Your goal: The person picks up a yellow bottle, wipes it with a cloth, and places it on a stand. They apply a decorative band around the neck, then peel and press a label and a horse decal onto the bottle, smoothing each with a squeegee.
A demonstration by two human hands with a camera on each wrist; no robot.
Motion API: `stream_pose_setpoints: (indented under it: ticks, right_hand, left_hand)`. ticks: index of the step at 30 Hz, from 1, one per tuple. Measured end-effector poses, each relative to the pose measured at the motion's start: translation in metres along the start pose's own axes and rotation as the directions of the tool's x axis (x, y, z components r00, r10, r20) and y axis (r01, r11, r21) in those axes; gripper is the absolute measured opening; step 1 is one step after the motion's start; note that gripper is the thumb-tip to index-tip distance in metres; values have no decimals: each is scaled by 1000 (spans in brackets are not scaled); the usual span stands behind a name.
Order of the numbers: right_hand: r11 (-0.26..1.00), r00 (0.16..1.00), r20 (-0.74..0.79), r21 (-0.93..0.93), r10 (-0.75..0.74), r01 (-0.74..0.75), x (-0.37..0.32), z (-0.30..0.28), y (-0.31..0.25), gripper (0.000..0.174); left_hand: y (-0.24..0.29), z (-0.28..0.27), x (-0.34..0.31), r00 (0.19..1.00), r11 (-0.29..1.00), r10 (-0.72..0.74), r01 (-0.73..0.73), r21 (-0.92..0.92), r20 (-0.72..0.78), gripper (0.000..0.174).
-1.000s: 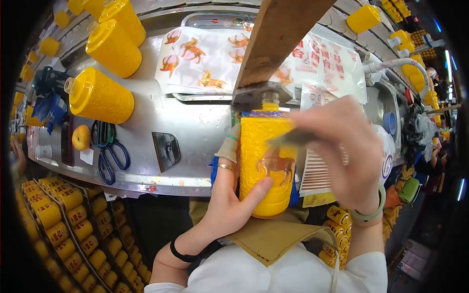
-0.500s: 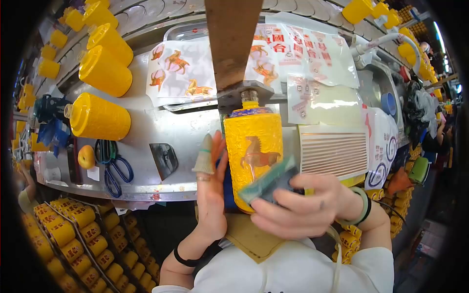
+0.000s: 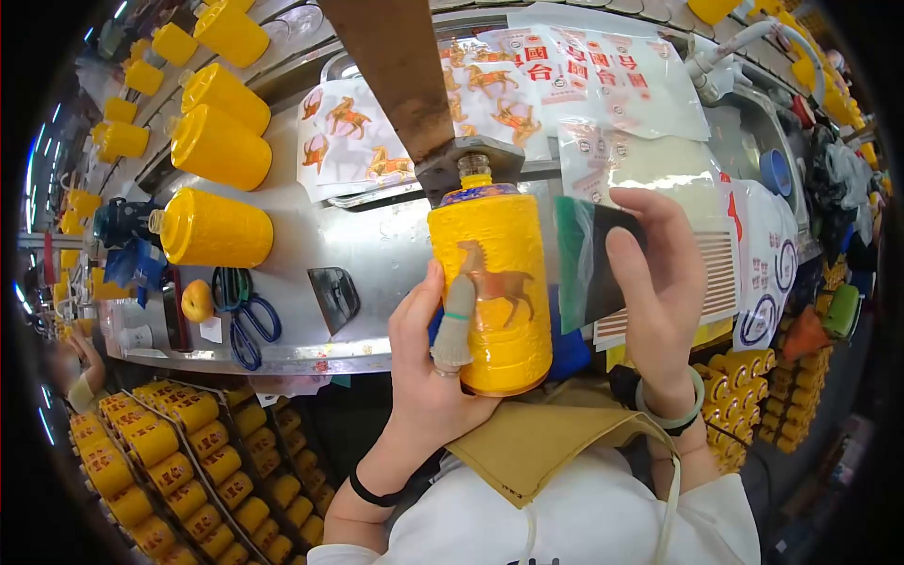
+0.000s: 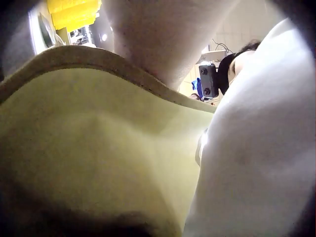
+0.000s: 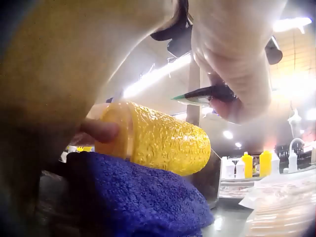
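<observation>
A yellow textured bottle [image 3: 508,348] with a brown horse picture [image 3: 497,284] lies with its glass neck against a dark metal holder [image 3: 452,168] in the head view. My left hand [image 3: 424,372] grips its left side and lower end, one finger in a cloth cover with a green band lying over the front. Off the bottle's right side, my right hand [image 3: 659,292] pinches a dark scraper with a green edge [image 3: 593,264], apart from the surface. In the right wrist view the bottle [image 5: 168,140] is above a blue cloth [image 5: 143,197]. Mostly apron [image 4: 98,143] fills the left wrist view.
Yellow bottles [image 3: 217,228], scissors [image 3: 247,325], a fruit [image 3: 197,300] and a dark plate [image 3: 333,294] are at the left of the metal table. Horse decal sheets [image 3: 353,141] and red-lettered sheets [image 3: 603,75] lie behind; a striped sheet [image 3: 720,273] lies right. A wooden beam [image 3: 391,71] rises over the holder.
The right hand has lifted the scraper off the bottle's lower part, out to the right. The left hand, held open beside the bottle half a second ago, has closed round it.
</observation>
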State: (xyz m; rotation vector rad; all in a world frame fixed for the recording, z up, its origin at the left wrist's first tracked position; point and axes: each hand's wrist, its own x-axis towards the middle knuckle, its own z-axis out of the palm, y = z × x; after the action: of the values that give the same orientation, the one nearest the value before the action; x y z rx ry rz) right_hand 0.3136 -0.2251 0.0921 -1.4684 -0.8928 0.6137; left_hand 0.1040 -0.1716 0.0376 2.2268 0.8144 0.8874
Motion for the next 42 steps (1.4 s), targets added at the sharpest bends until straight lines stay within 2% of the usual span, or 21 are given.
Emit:
stream_pose_setpoints:
  ticks: [4,5,8,9,10,12,14,15,16,18,20,21,22,24,26,28,29,32,35,40,42]
  right_hand:
    - [999,1000,-30,-45,-4,3,5,10,-6,24]
    - [993,994,-30,-53,-103,101,5,15,-3,21]
    - [990,993,49,-84,-112,116,-3,28,1,20]
    - [979,981,59,-82,-183,187,-5,33,8,22]
    - [985,992,107,-151,-71,86,-8,33,-2,22]
    - [941,980,69,-276,-185,197,-6,32,4,20]
    - [905,992,-12,-412,-124,108,-3,18,0,17]
    - [826,976,0,-534,-216,183,1,6,11,17]
    - [854,986,-70,-513,-148,92,3,3,12,17]
    - [910,991,-91,-411,-99,53,2,-2,6,18]
    - [941,990,-60,-321,-132,106,0,6,2,19]
    - [962,985,-38,-223,-168,156,-3,11,-1,19]
    - [983,999,6,-178,-43,43,-8,16,-10,19]
    - [968,984,139,-211,-110,138,-9,22,-1,18]
    - [949,986,142,-292,-84,122,-8,23,0,17]
    - [941,998,-2,-334,-66,61,-5,18,7,16]
    - [836,972,60,-500,-227,226,3,6,18,15]
    - [940,999,-45,-340,11,-26,-1,-1,15,16]
    - [971,997,-74,-238,8,-25,-4,2,18,17]
    - [969,1000,-14,-244,22,-25,-6,3,16,17]
    - [977,999,2,-212,35,-34,-7,2,13,17]
  left_hand:
    - [-7,-5,-6,993,981,-87,98,-166,75,105]
    - [-7,-6,-7,992,985,-85,97,-145,89,105]
    - [-6,-6,-5,994,990,-67,77,-118,81,105]
    - [-6,-6,-6,994,990,-68,77,-118,83,105]
    - [-7,-4,-7,995,988,-71,81,-135,76,106]
    - [-9,-4,-8,995,985,-77,86,-152,69,107]
    - [-9,-5,-7,991,970,-109,123,-208,78,103]
    - [-8,-6,-5,991,970,-110,124,-211,74,103]
    - [-6,-7,-3,995,975,-91,98,-199,42,99]
    - [1,-10,4,998,980,-70,69,-189,4,95]
    - [11,-14,9,999,999,-36,36,-9,14,84]
    - [11,-14,9,999,999,-3,2,39,34,93]
    - [12,-15,10,999,999,-3,1,35,36,93]
    - [15,-18,13,998,993,13,-21,118,68,91]
    - [13,-18,12,997,994,-2,-7,109,82,91]
    - [13,-19,10,996,995,-24,15,102,91,91]
    - [13,-18,10,996,995,-12,4,104,84,91]
    - [16,-18,10,996,990,14,-25,140,83,92]
    - [22,-17,10,995,979,16,-36,202,98,94]
    - [40,-16,20,984,937,-8,-54,345,176,93]
    - [46,-13,25,978,906,-76,-13,424,193,63]
